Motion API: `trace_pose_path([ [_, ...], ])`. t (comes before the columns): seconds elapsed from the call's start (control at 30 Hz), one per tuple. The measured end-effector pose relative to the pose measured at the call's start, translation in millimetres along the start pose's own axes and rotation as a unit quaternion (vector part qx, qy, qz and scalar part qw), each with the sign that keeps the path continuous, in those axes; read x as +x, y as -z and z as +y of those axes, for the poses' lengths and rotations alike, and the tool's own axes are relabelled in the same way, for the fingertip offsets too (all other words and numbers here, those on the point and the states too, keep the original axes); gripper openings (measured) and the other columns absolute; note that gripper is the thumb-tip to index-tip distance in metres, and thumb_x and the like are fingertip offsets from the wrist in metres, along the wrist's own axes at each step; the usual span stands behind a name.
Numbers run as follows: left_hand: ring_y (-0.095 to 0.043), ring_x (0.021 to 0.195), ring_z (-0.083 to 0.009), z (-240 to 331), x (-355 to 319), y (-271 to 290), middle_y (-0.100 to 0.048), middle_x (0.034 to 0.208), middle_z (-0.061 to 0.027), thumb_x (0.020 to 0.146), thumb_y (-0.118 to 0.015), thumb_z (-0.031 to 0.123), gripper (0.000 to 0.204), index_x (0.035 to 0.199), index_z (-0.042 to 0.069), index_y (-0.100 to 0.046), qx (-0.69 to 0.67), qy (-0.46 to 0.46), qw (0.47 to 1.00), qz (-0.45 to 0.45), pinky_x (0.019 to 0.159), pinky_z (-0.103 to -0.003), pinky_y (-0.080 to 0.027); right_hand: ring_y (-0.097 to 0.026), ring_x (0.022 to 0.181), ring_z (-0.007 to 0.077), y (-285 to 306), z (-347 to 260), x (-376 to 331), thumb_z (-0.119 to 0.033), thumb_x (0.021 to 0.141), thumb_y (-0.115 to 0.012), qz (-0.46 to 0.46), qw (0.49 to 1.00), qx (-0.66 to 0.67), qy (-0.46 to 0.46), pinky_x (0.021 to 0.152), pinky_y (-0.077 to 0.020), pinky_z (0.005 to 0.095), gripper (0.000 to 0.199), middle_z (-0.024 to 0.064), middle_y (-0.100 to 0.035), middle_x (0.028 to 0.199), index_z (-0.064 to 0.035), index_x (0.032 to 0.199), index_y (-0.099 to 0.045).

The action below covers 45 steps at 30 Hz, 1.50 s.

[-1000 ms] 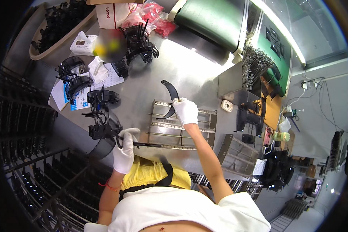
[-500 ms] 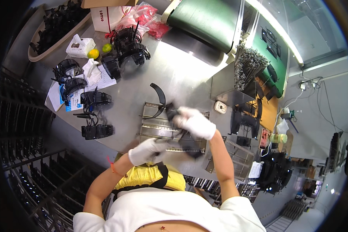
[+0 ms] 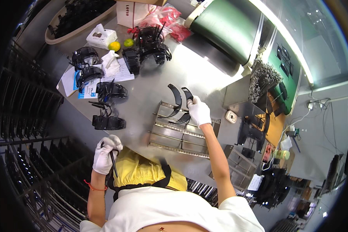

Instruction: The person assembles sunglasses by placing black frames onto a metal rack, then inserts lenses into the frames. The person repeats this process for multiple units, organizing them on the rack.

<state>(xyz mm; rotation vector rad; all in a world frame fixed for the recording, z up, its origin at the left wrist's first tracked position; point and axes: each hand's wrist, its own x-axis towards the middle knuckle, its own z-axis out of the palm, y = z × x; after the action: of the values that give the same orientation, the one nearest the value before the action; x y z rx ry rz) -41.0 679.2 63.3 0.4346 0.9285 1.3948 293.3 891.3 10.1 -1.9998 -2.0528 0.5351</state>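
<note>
My right hand (image 3: pixel 199 111), in a white glove, pinches a curved black plastic piece (image 3: pixel 187 92) at the far end of a slotted metal rack (image 3: pixel 178 145). A similar curved black piece (image 3: pixel 177 97) stands just left of it in the rack, apart from my fingers. My left hand (image 3: pixel 105 154), also gloved, is off the table's front edge at the left. Its fingers are closed round a thin dark piece (image 3: pixel 114 164) that points down; most of its shape is hidden by the glove.
Shiny black curved parts (image 3: pixel 110 123) lie in groups on the left of the metal table, near papers, a tissue pack (image 3: pixel 101 37) and fruit. A conveyor with a green belt (image 3: pixel 224 27) runs at the back. Right of the rack stands a metal bin (image 3: pixel 239 91) of wire hooks.
My left hand has moved left, away from the rack, with a dark piece in it. My right hand has brought a curved black piece beside the one standing in the rack. The view has shifted.
</note>
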Motion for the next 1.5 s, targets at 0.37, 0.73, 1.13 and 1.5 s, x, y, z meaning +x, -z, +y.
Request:
trace_pose_path([
  [0.37, -0.045, 0.056, -0.0078, 46.3, 0.5, 62.1, -0.062, 0.097, -0.0098, 0.098, -0.046, 0.0, 0.031, 0.072, 0.004, -0.062, 0.132, -0.157, 0.973, 0.109, 0.046, -0.022, -0.033, -0.065, 0.087, 0.0447, 1.2, -8.4, 8.1, -0.033, 0.098, -0.051, 0.002, 0.999, -0.044, -0.004, 0.077, -0.0496, 0.0535, 0.025, 0.0238, -0.068, 0.088, -0.0122, 0.108, -0.061],
  [0.73, -0.062, 0.076, -0.0214, 77.1, 80.6, 43.8, -0.063, 0.084, -0.0096, 0.091, -0.07, 0.024, 0.043, 0.13, 0.009, -0.061, 0.599, -0.162, 0.758, 0.2, 0.074, -0.034, -0.05, -0.07, 0.084, 0.0342, 27.8, -94.0, -19.0, -0.036, 0.094, -0.062, 0.149, 0.988, 0.013, 0.042, 0.074, -0.056, 0.0428, 0.038, 0.0152, -0.072, 0.098, -0.012, 0.123, -0.065],
  [1.13, -0.068, 0.084, -0.0302, 114.3, 81.4, 5.8, -0.071, 0.092, -0.0136, 0.089, -0.066, 0.019, 0.018, 0.099, 0.005, -0.073, 0.565, -0.219, 0.791, 0.08, 0.074, -0.036, -0.052, -0.062, 0.094, 0.0332, -46.3, -262.9, -102.2, -0.041, 0.08, -0.071, 0.015, 0.912, -0.022, 0.409, 0.085, -0.0481, 0.0425, 0.065, 0.0156, -0.062, 0.102, -0.0181, 0.138, -0.051],
  [1.5, -0.057, 0.068, -0.0053, 20.0, 69.3, -20.1, -0.069, 0.117, -0.0158, 0.104, -0.042, 0.05, 0.054, 0.12, 0.002, -0.062, 0.284, -0.028, 0.944, -0.164, 0.059, -0.019, -0.044, -0.059, 0.096, 0.0364, 93.1, -147.0, -128.8, -0.021, 0.056, -0.083, 0.026, 0.895, 0.105, 0.434, 0.081, -0.0489, 0.0433, 0.045, 0.0136, -0.061, 0.1, -0.0135, 0.098, -0.068],
])
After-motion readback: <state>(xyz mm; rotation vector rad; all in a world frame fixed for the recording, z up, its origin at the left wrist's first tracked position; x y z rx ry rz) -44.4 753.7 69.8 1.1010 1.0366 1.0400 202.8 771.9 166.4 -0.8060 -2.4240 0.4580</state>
